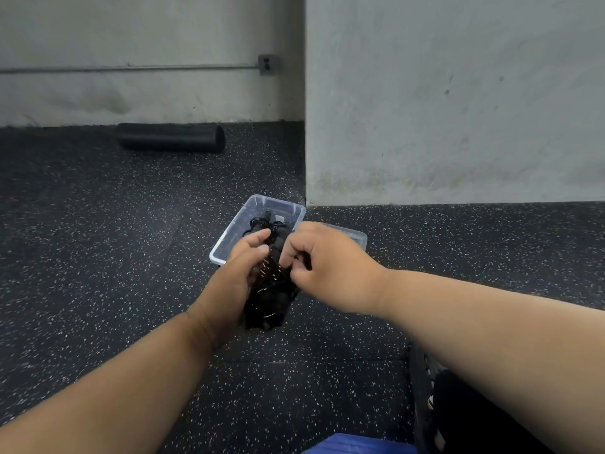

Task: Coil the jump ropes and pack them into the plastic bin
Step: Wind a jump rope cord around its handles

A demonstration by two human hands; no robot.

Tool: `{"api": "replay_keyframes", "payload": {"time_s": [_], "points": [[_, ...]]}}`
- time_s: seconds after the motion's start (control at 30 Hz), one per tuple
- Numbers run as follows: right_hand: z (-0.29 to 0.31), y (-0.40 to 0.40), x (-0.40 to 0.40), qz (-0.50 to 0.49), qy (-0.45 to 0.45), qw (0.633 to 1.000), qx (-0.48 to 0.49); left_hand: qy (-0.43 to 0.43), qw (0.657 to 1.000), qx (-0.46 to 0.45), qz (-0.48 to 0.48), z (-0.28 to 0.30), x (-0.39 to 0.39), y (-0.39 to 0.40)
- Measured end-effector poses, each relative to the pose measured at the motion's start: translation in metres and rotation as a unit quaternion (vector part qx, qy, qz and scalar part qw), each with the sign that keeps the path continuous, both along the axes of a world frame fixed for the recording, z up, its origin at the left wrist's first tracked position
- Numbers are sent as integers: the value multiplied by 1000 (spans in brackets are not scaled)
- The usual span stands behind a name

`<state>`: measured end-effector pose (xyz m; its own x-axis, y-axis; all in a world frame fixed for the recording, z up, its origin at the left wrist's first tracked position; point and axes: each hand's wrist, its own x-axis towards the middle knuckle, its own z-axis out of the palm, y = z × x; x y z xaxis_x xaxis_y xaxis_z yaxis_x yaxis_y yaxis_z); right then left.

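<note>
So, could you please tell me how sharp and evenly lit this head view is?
Head view: flat, even light without hard shadows or glare; the right hand is motion-blurred, the black rope bundle lacks detail, and wide-angle distortion stretches the forearms.

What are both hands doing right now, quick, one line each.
Left hand: holding the coiled black jump rope bundle.
Right hand: fingers curled, pinching the same bundle above the plastic bin.

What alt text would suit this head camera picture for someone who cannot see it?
Two bare hands, left hand and right hand, hold a black coiled jump rope above a clear plastic bin that already holds another black rope. A black foam roller lies on the speckled floor by a grey wall.
</note>
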<state>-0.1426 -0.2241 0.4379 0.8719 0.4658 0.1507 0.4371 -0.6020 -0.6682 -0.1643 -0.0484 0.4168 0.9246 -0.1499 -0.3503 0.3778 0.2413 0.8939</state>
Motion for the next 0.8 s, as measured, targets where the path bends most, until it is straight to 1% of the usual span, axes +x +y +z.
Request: {"api": "replay_keyframes", "payload": {"time_s": [0.07, 0.1, 0.17, 0.27, 0.4, 0.47, 0.57, 0.63, 0.73, 0.8], "points": [[-4, 1, -3, 16, -12, 1000, -14, 42, 996, -61, -51, 1, -1, -1], [-6, 2, -4, 19, -20, 999, -18, 59, 993, -76, -72, 0, -3, -2], [-7, 2, -4, 19, -28, 999, -19, 81, 989, -77, -94, -2, -7, -4], [-7, 1, -4, 18, -25, 999, -15, 89, 986, -75, -122, -8, -7, -2], [-5, 2, -8, 39, -59, 997, -31, 109, 980, -85, -142, -13, 0, 9], [-4, 2, -10, 35, -75, 996, -38, 109, 978, -97, -151, -17, 2, 13], [-6, 0, -9, 22, -121, 992, -36, 107, 971, -121, -178, -23, 2, 16], [-11, -4, -4, 9, -131, 991, -36, 106, 968, -135, -185, -24, 1, 15], [-15, -9, 3, -16, -129, 991, -37, 107, 972, -108, -177, -26, -1, 11], [-13, -12, 6, -16, -155, 987, -40, 111, 977, -95, -156, -26, -1, 8]]}}
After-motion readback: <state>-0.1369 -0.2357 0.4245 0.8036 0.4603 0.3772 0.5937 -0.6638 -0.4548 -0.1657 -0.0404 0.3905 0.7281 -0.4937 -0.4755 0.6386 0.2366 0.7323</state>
